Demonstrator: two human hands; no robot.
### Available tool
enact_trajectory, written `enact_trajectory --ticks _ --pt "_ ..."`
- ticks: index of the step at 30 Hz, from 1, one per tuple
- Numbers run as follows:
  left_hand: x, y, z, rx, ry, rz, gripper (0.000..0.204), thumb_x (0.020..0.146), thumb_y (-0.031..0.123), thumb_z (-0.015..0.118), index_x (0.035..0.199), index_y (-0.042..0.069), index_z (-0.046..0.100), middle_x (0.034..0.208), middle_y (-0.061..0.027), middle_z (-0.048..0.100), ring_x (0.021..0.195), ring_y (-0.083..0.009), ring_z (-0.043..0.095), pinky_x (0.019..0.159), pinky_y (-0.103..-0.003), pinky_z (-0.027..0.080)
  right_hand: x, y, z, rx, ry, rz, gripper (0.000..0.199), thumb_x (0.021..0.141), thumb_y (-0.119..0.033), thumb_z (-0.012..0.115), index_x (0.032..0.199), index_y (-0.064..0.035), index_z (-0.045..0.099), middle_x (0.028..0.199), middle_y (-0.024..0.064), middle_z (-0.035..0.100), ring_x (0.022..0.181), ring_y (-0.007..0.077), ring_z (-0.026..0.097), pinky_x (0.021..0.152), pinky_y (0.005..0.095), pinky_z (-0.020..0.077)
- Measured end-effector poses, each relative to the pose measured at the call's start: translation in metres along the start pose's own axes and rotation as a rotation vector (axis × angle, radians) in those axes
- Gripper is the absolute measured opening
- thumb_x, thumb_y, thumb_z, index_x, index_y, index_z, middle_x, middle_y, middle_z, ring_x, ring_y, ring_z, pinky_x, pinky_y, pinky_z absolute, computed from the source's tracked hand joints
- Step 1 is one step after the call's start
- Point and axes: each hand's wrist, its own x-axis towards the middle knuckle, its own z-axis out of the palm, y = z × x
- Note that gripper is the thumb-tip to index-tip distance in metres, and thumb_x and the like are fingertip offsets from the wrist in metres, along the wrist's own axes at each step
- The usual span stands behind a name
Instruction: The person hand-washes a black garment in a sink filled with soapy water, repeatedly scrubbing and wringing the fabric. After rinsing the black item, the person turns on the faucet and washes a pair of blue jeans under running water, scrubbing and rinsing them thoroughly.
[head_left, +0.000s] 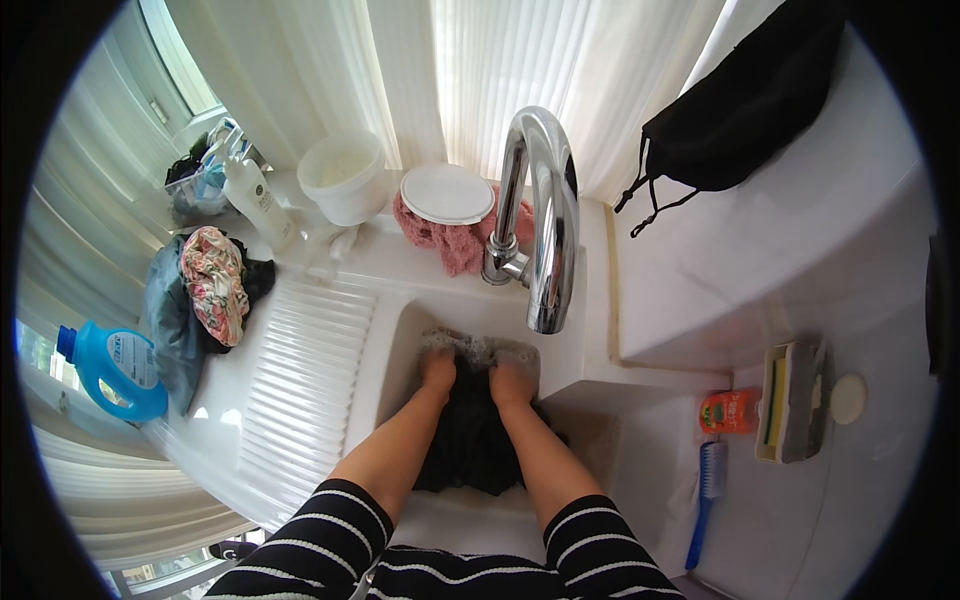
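A soaked black garment [470, 440] lies in the white sink [395, 350], bunched up and narrowing toward my two hands. At the sink's far end, my left hand [438, 370] is closed on the left side of the cloth. My right hand [512, 382] grips the cloth's right side, a short way from the left hand. Soap suds [470, 347] float around both hands and partly hide the fingers. The garment's near end spreads between my forearms.
A chrome faucet [552, 220] arches over the sink's back edge. On the left are a ribbed washboard [305, 375], a blue detergent bottle [125, 375] and piled clothes [215, 285]. Behind stands a white tub [343, 180]. A blue brush [708, 490] and soap box [792, 405] lie right.
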Motion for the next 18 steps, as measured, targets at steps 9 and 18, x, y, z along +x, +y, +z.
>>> enact_trajectory --ticks 9,18 --pt "-0.063 0.015 -0.031 -0.703 -0.601 -0.3 0.057 0.085 0.06 0.049 0.099 0.007 0.06 0.093 -0.0093 0.06 0.082 -0.02 0.06 0.072 -0.032 0.049 -0.11 -0.041 -0.018 0.481 0.336 -0.751 0.024 0.08 -0.021 0.065 0.079 0.0025 0.059 0.109 0.0164 0.053 0.102 0.0347 0.05 0.083 0.0409 0.0434" --pt "-0.116 0.024 -0.038 -0.775 -0.773 -0.154 0.048 0.089 0.055 0.047 0.087 0.009 0.061 0.083 -0.0059 0.059 0.076 -0.0174 0.057 0.062 -0.032 0.047 -0.157 -0.047 -0.023 0.416 0.518 -0.706 0.028 0.08 -0.024 0.062 0.084 0.0034 0.064 0.113 0.0152 0.052 0.103 0.0309 0.049 0.088 0.0393 0.0418"
